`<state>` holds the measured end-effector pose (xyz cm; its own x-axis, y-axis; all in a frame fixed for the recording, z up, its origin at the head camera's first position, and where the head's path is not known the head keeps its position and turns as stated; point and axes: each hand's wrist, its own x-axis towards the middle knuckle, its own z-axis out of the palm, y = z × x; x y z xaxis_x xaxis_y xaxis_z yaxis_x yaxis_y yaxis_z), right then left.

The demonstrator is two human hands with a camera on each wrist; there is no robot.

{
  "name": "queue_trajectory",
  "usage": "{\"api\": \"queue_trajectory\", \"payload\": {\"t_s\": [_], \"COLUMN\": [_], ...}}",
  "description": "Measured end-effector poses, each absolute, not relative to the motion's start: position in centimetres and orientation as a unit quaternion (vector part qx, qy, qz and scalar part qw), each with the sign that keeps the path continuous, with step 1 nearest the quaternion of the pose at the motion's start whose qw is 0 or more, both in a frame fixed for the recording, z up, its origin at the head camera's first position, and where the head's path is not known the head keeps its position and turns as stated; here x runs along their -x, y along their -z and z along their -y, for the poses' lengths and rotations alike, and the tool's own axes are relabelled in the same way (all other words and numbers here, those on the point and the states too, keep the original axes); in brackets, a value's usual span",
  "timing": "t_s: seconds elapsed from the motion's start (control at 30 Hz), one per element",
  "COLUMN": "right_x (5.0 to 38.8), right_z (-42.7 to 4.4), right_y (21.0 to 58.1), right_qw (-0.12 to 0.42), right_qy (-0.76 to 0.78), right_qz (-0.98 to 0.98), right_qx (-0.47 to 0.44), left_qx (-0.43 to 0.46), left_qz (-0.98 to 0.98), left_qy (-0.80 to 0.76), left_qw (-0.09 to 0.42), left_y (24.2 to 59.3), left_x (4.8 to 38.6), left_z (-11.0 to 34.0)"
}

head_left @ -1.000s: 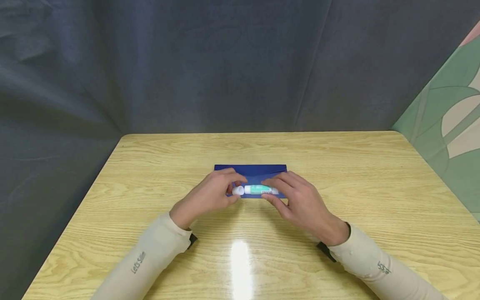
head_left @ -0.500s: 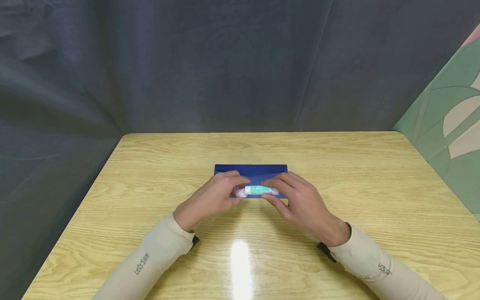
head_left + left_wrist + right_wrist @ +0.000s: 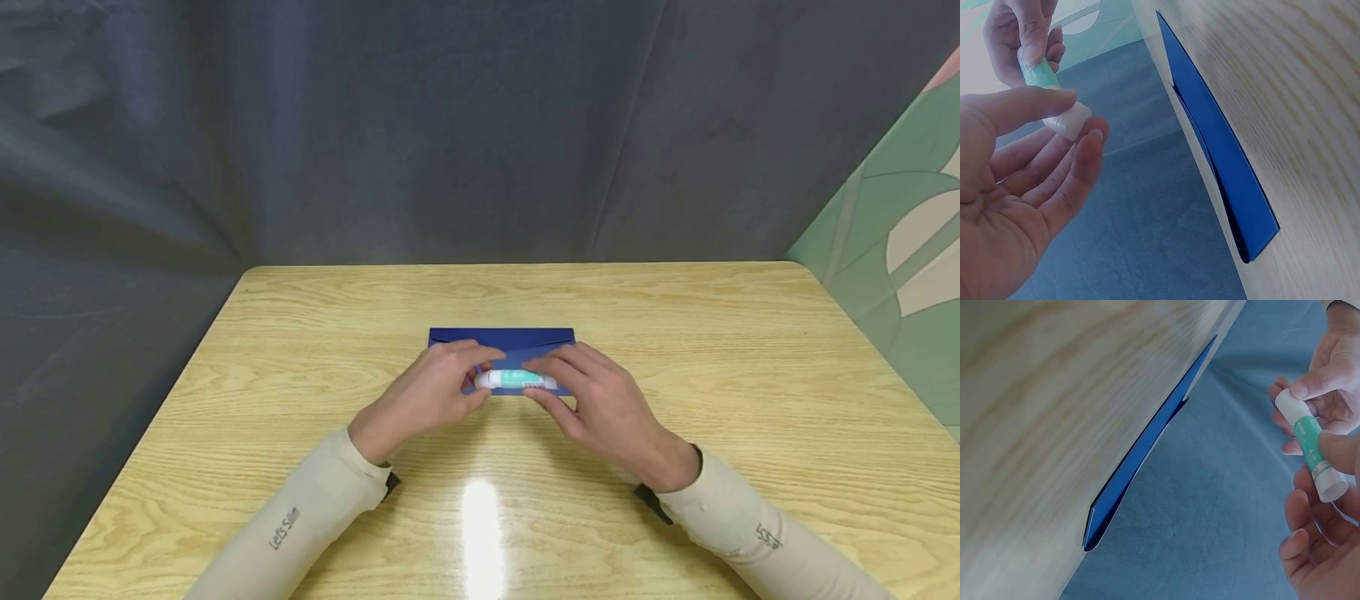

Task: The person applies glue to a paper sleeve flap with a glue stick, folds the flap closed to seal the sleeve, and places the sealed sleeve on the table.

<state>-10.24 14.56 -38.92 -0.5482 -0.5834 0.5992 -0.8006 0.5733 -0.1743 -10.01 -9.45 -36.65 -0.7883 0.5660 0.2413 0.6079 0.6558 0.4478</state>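
Note:
Above a blue envelope [image 3: 504,340], both hands hold a green-and-white glue stick [image 3: 517,380] level. My left hand [image 3: 431,389] pinches its white cap [image 3: 1072,120] between thumb and fingers; the cap sits against the end of the tube. My right hand [image 3: 600,408] grips the green-labelled barrel [image 3: 1310,439] near the other end, where the white base [image 3: 1332,487] shows in the right wrist view. The envelope lies on the table beyond the hands, its flap slightly raised along one edge in both wrist views. Hands and glue stick cover part of it in the head view.
The wood-grain table [image 3: 300,317] runs back to a dark cloth curtain [image 3: 420,133]. A panel with a green leaf pattern [image 3: 892,250] stands along the right side. A bright light reflection shows on the near tabletop.
My left hand has moved right, bringing the cap from just apart onto the end of the glue stick. The right hand and the envelope have stayed in place.

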Motion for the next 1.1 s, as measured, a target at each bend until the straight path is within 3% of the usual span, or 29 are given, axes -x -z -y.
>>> {"api": "queue_trajectory", "payload": {"t_s": [0.77,1.1], "right_x": [10.42,10.22], "right_z": [-14.54,-14.60], "right_y": [39.16,38.90], "right_qw": [0.263,0.244], "right_qy": [-0.224,-0.216], "right_qz": [0.841,0.855], "right_qx": [-0.417,-0.403], "left_qx": [0.333,0.293], "left_qz": [0.902,0.920], "left_qy": [0.260,0.257], "left_qw": [0.086,0.036], "left_y": [36.36,36.07], "left_x": [9.47,9.51], "left_z": [8.88,9.12]}}
